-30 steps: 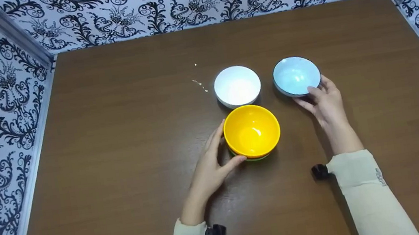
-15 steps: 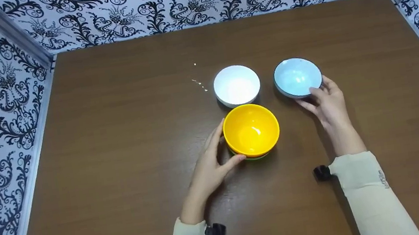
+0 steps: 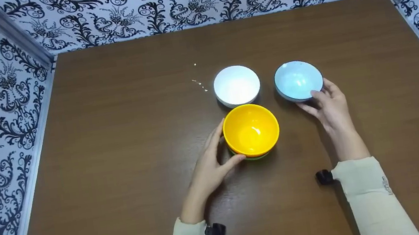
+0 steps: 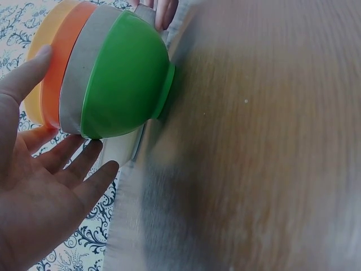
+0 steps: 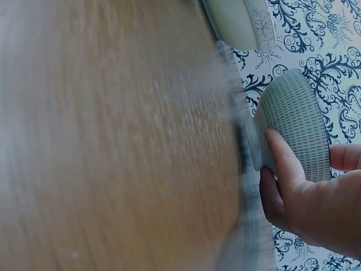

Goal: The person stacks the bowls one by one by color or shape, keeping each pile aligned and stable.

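In the head view my left hand (image 3: 209, 171) holds a stack of nested bowls from its left side. A yellow bowl (image 3: 251, 130) tops this stack; the left wrist view shows an orange bowl (image 4: 63, 65), a grey bowl (image 4: 86, 68) and a green bowl (image 4: 130, 79) below it. My left thumb lies against the yellow and orange bowls near their rims, the fingers on the opposite side. My right hand (image 3: 332, 110) grips a light-blue bowl (image 3: 297, 79), thumb at the rim and fingers low on its outside. That outside is pale with small dashes (image 5: 296, 124) in the right wrist view.
A white bowl (image 3: 236, 85) stands right behind the yellow one, to the left of the light-blue bowl. Small white bits (image 3: 200, 84) lie left of it on the brown table (image 3: 123, 146). Patterned walls (image 3: 177, 3) border the table's back and sides.
My right hand has shifted slightly toward me and to the right, bringing the light-blue bowl along. The left hand, the stack and the white bowl look unmoved.
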`<state>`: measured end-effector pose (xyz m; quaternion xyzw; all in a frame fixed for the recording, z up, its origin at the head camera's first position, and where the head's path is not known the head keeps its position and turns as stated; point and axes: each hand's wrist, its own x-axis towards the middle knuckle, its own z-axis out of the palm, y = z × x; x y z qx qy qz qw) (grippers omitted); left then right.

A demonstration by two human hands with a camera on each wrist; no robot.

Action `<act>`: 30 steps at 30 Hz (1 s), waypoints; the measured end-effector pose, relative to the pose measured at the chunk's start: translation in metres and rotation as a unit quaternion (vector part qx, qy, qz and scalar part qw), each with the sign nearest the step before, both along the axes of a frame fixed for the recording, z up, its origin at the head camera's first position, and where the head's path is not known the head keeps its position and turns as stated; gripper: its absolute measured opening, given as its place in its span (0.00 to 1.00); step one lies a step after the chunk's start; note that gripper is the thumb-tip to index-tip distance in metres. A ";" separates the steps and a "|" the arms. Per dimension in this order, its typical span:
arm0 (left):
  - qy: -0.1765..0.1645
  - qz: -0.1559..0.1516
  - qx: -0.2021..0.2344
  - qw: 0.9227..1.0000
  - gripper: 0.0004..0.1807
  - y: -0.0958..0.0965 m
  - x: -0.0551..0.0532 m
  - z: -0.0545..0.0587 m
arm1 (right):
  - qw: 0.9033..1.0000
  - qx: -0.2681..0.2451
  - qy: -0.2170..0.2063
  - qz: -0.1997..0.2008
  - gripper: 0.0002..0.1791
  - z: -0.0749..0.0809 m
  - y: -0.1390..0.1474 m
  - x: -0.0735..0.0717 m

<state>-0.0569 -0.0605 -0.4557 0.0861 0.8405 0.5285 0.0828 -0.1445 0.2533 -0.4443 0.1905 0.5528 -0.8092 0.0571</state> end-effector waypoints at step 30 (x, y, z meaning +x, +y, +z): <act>0.002 0.000 0.004 1.000 0.53 0.001 0.001 0.001 | 0.999 0.009 0.030 0.027 0.38 0.015 -0.005 0.024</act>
